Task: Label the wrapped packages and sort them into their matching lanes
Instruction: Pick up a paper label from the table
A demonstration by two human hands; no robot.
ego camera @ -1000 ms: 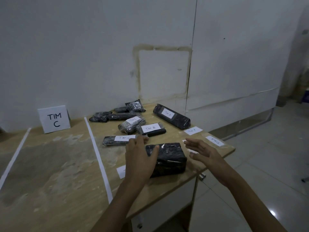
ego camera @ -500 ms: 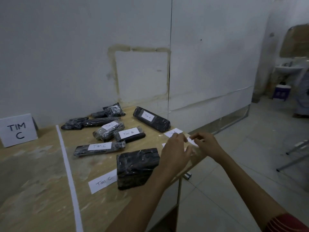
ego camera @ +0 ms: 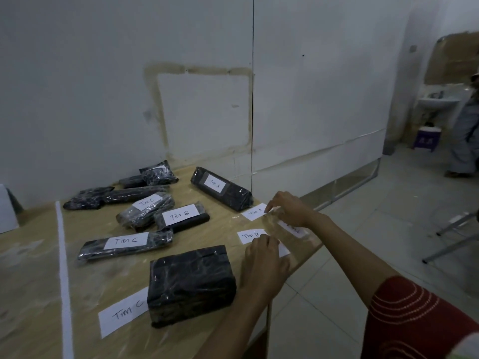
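The black film-wrapped block package (ego camera: 191, 283) lies near the front edge of the wooden table (ego camera: 33, 281), its long axis 9 to 3 o'clock. At its 3 o'clock the left hand (ego camera: 261, 257) presses a white paper label (ego camera: 283, 251). At 1 o'clock the right hand (ego camera: 290, 208) perhaps pinches clear tape (ego camera: 274, 226). The hands were closer together before.

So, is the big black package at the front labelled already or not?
Not labelled: the big black package shows only black wrap on top; a loose Tim C label lies beside it.
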